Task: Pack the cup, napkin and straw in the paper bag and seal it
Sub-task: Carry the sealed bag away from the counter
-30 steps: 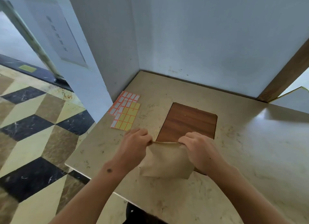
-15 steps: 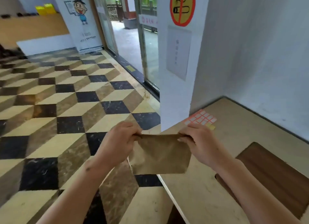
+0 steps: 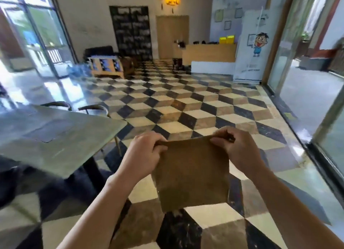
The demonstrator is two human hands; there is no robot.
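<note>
A brown paper bag hangs in the air over the chequered floor, its folded top edge pulled flat. My left hand pinches the bag's top left corner. At the top right corner my right hand grips the same folded edge. The bag hangs upright below both hands. Cup, napkin and straw are not visible; whether they are inside the bag cannot be told.
A grey table stands at the left, with chair backs behind it. Chequered floor stretches ahead to a wooden counter. Glass doors run along the right side.
The view has swung left, away from the corner table with the sticker sheet, into the open room. Both hands have lifted the bag off that table and still hold its top edge.
</note>
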